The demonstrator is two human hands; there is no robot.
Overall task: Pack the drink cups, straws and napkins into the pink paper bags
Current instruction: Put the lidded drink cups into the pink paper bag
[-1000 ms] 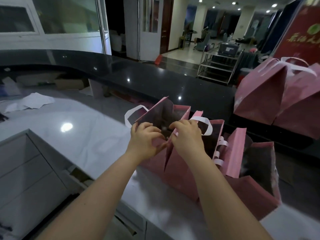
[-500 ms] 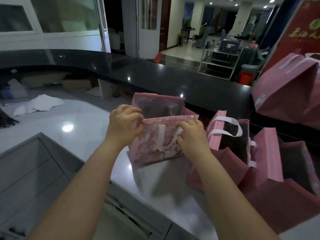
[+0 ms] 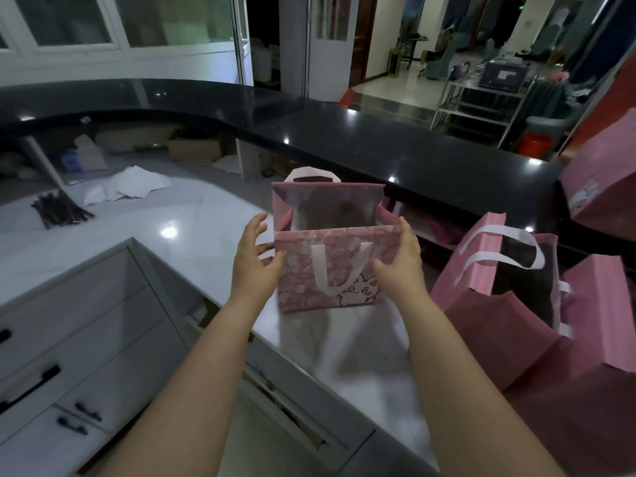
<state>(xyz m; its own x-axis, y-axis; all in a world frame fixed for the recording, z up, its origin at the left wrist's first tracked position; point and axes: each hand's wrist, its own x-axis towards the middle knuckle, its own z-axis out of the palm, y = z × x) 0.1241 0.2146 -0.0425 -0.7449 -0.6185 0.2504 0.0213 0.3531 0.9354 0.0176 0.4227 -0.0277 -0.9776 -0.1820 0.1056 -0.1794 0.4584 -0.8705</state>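
A pink paper bag (image 3: 330, 270) with white handles and a cartoon print stands upright and open on the white counter (image 3: 192, 222). My left hand (image 3: 253, 261) is at its left side, fingers spread, fingertips at the bag's edge. My right hand (image 3: 401, 266) rests flat against its right side with straight fingers. The bag's inside looks dark; I cannot tell what is in it. A bundle of dark straws (image 3: 60, 211) lies far left on the counter. White napkins (image 3: 127, 185) lie beyond it. No drink cups show.
Several more open pink bags (image 3: 509, 297) stand to the right, and another (image 3: 599, 180) sits on the raised black ledge (image 3: 344, 139). Grey drawers (image 3: 69, 339) with black handles are below left. A cardboard box sits under the ledge.
The bag was pulled left out of the group and stood up by itself. Both hands let go of its top edge and now lie open along its sides.
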